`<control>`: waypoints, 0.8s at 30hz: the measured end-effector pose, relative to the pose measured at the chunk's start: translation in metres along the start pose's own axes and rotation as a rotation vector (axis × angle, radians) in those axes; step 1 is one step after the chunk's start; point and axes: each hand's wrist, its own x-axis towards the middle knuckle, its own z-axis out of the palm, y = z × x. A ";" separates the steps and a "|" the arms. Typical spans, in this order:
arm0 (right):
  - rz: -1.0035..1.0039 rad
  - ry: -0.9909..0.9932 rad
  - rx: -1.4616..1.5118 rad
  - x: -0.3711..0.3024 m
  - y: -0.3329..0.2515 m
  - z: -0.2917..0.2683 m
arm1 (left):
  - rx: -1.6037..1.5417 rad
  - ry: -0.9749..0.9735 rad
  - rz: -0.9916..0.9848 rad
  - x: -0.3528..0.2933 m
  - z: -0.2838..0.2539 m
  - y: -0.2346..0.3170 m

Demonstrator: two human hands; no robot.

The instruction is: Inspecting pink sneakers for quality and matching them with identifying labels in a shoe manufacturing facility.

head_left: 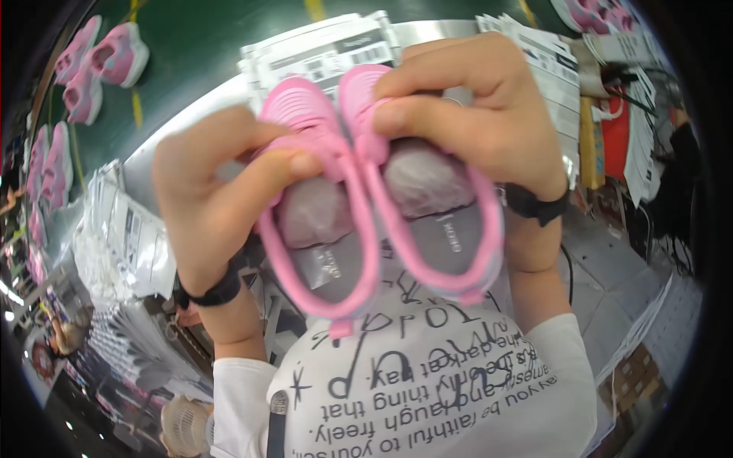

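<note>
Two pink child's sneakers are held up side by side in front of my chest, toes pointing away from me. My left hand (221,179) pinches the left sneaker (284,278) at its tongue and lace area, thumb on top. The right sneaker (489,256) is gripped the same way by my right hand (473,107). Wads of pale stuffing paper (427,179) fill the front of both shoes, and the grey insoles show behind. Black bands circle both wrists. The soles are hidden from this view.
Beyond the shoes, stacked printed label sheets (267,57) lie on a metal ledge beside a green conveyor belt (191,46). More pink sneakers (118,53) rest on the belt at left. Clear plastic bags (114,229) lie left; another paper stack (561,91) is at right.
</note>
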 end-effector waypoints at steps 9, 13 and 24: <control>-0.390 0.279 -0.341 -0.040 0.034 0.040 | 0.320 0.135 0.119 -0.049 0.024 -0.013; -0.425 0.432 -0.340 -0.058 0.040 0.049 | 0.423 0.152 0.185 -0.055 0.034 -0.014; -0.473 0.445 -0.364 -0.071 0.044 0.046 | 0.582 0.119 0.356 -0.048 0.034 -0.012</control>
